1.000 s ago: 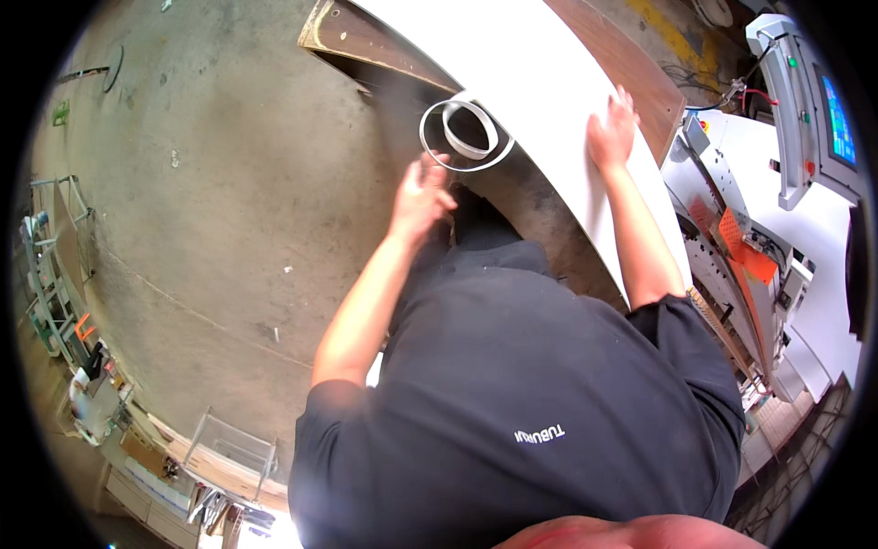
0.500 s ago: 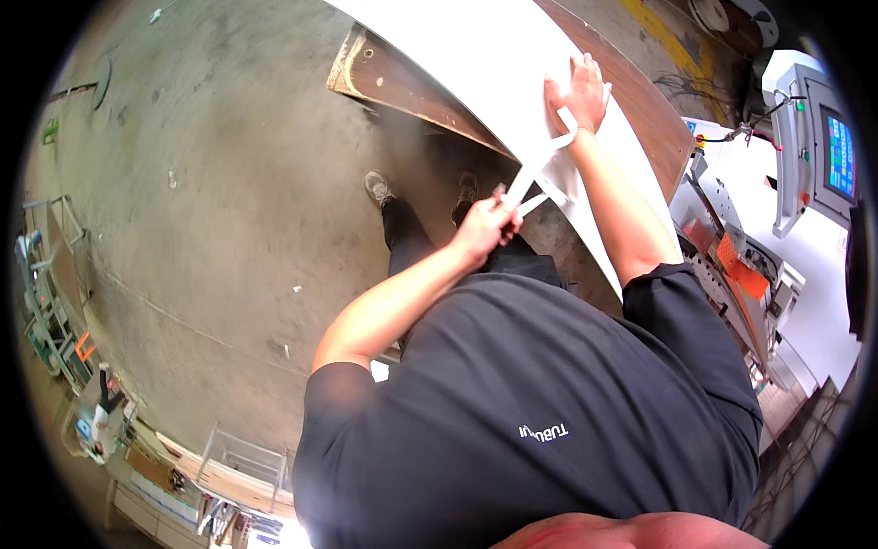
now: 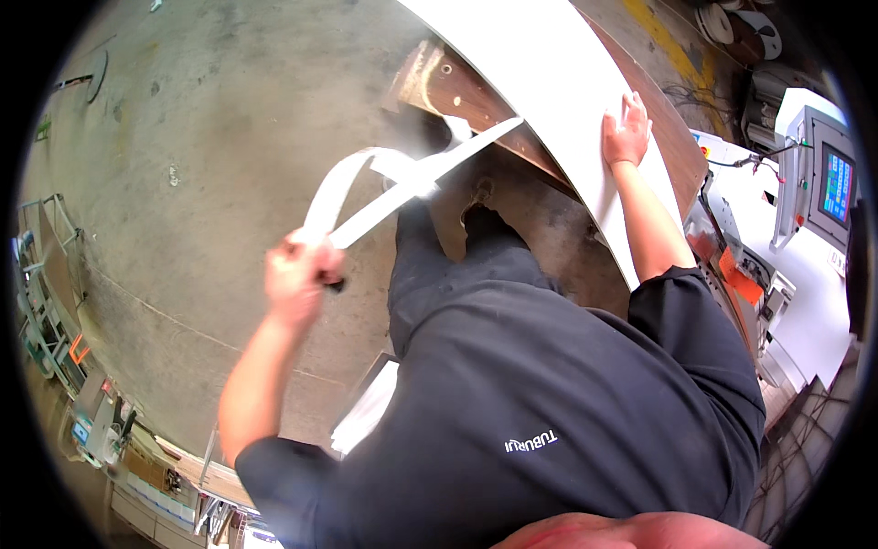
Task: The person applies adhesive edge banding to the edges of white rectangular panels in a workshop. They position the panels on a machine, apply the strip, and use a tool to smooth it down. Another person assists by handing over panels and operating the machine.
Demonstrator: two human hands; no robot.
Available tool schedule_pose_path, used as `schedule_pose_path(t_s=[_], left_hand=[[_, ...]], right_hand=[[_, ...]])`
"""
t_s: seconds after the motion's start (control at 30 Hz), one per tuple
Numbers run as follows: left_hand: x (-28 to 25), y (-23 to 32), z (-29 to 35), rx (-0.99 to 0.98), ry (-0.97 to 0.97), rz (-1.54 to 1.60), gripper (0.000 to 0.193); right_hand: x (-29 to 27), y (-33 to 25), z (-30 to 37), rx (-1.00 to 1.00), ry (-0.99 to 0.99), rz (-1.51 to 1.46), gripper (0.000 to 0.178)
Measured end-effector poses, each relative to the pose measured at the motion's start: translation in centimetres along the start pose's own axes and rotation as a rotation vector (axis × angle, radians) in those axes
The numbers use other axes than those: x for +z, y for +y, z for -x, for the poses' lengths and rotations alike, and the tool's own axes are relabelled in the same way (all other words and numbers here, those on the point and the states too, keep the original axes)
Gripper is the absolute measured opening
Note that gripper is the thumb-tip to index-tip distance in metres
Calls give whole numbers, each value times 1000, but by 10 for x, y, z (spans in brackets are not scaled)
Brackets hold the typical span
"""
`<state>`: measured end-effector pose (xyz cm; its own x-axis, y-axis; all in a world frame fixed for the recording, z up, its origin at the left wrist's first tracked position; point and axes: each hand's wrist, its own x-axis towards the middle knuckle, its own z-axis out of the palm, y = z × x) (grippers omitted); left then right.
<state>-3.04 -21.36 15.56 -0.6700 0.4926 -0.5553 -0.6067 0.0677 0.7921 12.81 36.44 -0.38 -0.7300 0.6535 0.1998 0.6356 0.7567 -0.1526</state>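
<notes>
My left hand (image 3: 302, 274), slightly smeared by motion, is closed around a long white strip (image 3: 380, 206) out over the floor on the left. The strip bends in a loop above my legs, and its far end reaches to the edge of a white panel (image 3: 549, 78). A small dark bit shows at the fingers of this hand; I cannot make out what it is. My right hand (image 3: 626, 133) lies flat on the panel with its fingers stretched out, holding nothing. The panel's long edge curves in this view.
Brown wood (image 3: 663, 110) shows beneath the panel, and a brown board (image 3: 471, 87) juts out on its left. A machine screen (image 3: 834, 183) and an orange piece (image 3: 739, 276) are at the right. White material (image 3: 368, 407) lies beside my left hip. Racks (image 3: 59, 274) stand far left.
My left hand has swung away from the panel to the left, drawing the white strip out with it. My right hand stays on the panel; the whole view has shifted somewhat.
</notes>
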Motion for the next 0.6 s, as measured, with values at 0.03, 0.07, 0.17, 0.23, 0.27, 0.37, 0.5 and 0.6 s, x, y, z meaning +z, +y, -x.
schedule_pose_path(t_s=[0.03, 0.07, 0.17, 0.23, 0.27, 0.37, 0.5, 0.6], left_hand=[[-21, 29, 7, 73, 27, -2, 35], [-36, 57, 15, 144, 51, -3, 37], [-51, 95, 14, 284, 100, 56, 40], [-49, 96, -12, 337, 154, 293, 41], [-55, 90, -32, 440, 64, 350, 40], [-68, 50, -96, 474, 164, 456, 103], [-9, -25, -153, 137, 34, 421, 83], [60, -64, -160, 5, -38, 223, 71]], right_hand=[[-1, -3, 0, 12, -2, -11, 58], [-3, -5, 0, 25, -5, -20, 57], [-2, -5, -1, 10, -8, -10, 57], [-4, -4, -2, 2, -4, -11, 57], [-4, -3, -3, -4, -3, -10, 56], [-2, -4, -9, 2, 2, -15, 56], [-4, 2, -9, 5, -13, 4, 55], [9, 2, -16, 41, -1, 47, 60]])
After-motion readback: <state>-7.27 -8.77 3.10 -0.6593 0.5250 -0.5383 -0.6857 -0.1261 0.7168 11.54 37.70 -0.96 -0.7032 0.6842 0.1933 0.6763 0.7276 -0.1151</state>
